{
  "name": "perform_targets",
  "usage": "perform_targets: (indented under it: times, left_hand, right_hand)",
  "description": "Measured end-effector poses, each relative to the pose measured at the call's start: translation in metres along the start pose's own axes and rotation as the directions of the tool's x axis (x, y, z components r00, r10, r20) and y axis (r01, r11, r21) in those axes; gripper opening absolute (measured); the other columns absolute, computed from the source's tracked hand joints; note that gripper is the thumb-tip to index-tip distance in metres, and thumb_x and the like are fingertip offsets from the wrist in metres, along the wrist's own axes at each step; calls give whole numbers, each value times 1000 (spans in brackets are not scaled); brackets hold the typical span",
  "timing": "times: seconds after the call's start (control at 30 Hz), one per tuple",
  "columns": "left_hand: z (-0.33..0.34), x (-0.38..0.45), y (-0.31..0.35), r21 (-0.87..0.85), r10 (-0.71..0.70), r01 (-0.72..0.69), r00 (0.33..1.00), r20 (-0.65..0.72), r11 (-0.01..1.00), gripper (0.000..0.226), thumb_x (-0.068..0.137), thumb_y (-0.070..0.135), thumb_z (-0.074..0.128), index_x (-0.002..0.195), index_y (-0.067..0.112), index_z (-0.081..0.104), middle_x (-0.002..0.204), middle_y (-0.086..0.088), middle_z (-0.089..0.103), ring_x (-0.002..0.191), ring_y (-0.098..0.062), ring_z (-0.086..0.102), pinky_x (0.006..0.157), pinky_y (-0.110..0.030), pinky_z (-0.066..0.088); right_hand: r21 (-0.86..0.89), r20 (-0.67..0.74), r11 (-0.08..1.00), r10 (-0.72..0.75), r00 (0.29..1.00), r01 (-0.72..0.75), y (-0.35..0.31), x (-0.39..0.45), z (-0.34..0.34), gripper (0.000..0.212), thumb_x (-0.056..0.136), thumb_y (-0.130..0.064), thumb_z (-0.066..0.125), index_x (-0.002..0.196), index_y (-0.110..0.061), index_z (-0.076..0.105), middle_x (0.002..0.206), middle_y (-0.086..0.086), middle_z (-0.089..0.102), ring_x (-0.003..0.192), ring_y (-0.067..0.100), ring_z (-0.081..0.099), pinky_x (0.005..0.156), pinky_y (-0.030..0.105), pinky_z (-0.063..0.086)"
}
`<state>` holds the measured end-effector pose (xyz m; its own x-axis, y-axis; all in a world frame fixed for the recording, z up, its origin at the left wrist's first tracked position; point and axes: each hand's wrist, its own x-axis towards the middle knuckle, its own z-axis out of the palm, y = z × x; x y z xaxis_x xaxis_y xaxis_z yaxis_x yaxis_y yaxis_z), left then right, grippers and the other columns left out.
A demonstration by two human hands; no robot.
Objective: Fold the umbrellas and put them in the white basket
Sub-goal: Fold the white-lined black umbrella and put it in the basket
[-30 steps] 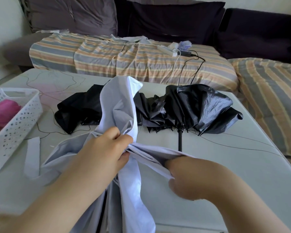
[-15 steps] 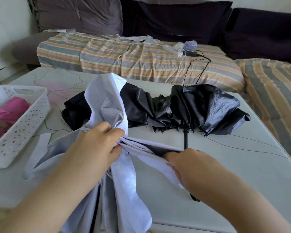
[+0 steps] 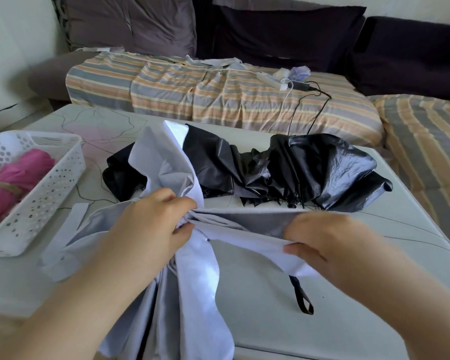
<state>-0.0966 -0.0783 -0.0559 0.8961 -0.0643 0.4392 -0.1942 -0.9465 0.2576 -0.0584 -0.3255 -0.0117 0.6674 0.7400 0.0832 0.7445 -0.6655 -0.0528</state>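
A pale lavender umbrella [image 3: 192, 276] lies loose across the near part of the table, its fabric hanging over the front edge. My left hand [image 3: 151, 224] bunches its panels in the middle. My right hand [image 3: 320, 237] pinches one panel's edge and holds it stretched out to the right. Behind it a black umbrella [image 3: 296, 170] lies crumpled on its side, its black wrist strap [image 3: 303, 297] showing below my right hand. The white basket [image 3: 44, 193] stands at the left with a folded pink umbrella [image 3: 18, 178] inside.
The pale table [image 3: 348, 307] has thin dark lines on its top and ends close in front. Behind it stands a sofa with a striped cover [image 3: 218, 97], and on that a white power strip [image 3: 273, 81] with cables.
My right hand has shifted right and up, pulling the lavender panel taut. The view has drifted left, so the basket shows more. The black strap has come into sight.
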Motion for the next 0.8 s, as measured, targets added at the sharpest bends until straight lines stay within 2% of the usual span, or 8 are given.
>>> perform_targets:
  times: [0.1, 0.2, 0.3, 0.37, 0.47, 0.53, 0.73, 0.8]
  left_hand:
    - [0, -2, -6, -67, -19, 18, 1000, -13, 998, 20, 60, 18, 63, 76, 12, 73, 59, -2, 56, 43, -17, 49, 43, -10, 26]
    - [-3, -4, -8, -76, -4, 4, 1000, 0, 997, 26, 66, 29, 51, 76, 16, 71, 60, 0, 56, 47, -12, 49, 45, -8, 25]
    - [-4, -5, -2, -41, 3, -3, 1000, 6, 999, 21, 58, 18, 63, 76, 16, 72, 61, 0, 58, 44, -15, 52, 49, -4, 20]
    - [-5, -6, 0, -47, -10, 11, 1000, 10, 999, 24, 54, 14, 63, 77, 15, 72, 62, -1, 59, 42, -19, 53, 48, -4, 21]
    - [-6, -7, -2, -61, -50, 49, 999, -10, 997, 22, 55, 13, 62, 75, 14, 71, 61, -3, 59, 41, -21, 52, 44, -8, 25]
    - [-7, -7, -6, -95, -78, 75, 997, -28, 993, 21, 55, 13, 63, 75, 14, 71, 60, -4, 59, 42, -20, 50, 45, -11, 30]
    - [-14, -5, -17, -153, -132, 131, 991, -1, 980, 15, 65, 12, 75, 80, 15, 74, 62, 2, 56, 58, 7, 49, 48, -9, 29]
    - [-17, -3, -21, -155, -153, 148, 988, -24, 977, 14, 67, 19, 70, 79, 15, 74, 60, -1, 59, 61, -7, 51, 49, -14, 34]
  right_hand:
    - [271, -229, 962, 75, 971, -10, 13, -13, -4, 17, 75, -51, 57, 72, -35, 64, 80, -17, 61, 88, 6, 50, 78, 19, 38]
    - [430, -282, 902, 176, 943, -40, 5, -11, -8, 46, 60, -80, 58, 86, -42, 53, 90, -21, 53, 95, 3, 50, 83, 15, 38]
    - [417, 8, 886, 219, 976, -203, -16, -4, -5, 90, 41, -96, 51, 119, -57, 31, 109, -35, 40, 107, -6, 46, 93, 19, 41]
    - [230, 270, 928, 228, 935, -293, -31, -6, 3, 105, 46, -88, 61, 131, -61, 6, 119, -38, 32, 115, -4, 44, 96, 29, 42]
    - [-15, 336, 961, 264, 904, -275, -39, -3, 13, 56, 85, -49, 61, 130, -34, 30, 111, -7, 50, 105, 20, 49, 78, 30, 43]
    - [-107, 362, 940, 340, 868, -324, -34, 1, 15, 14, 93, -31, 55, 92, -24, 43, 81, -3, 44, 83, 22, 46, 58, 24, 35]
    - [-22, 307, 985, 167, 937, -169, -17, -11, -3, 38, 98, -50, 34, 67, -28, 35, 68, -9, 45, 67, 6, 39, 57, 15, 31]
    - [123, 116, 989, 67, 991, -81, -2, -14, 1, 39, 90, -57, 40, 71, -24, 42, 73, -17, 50, 63, 1, 42, 57, 14, 34]
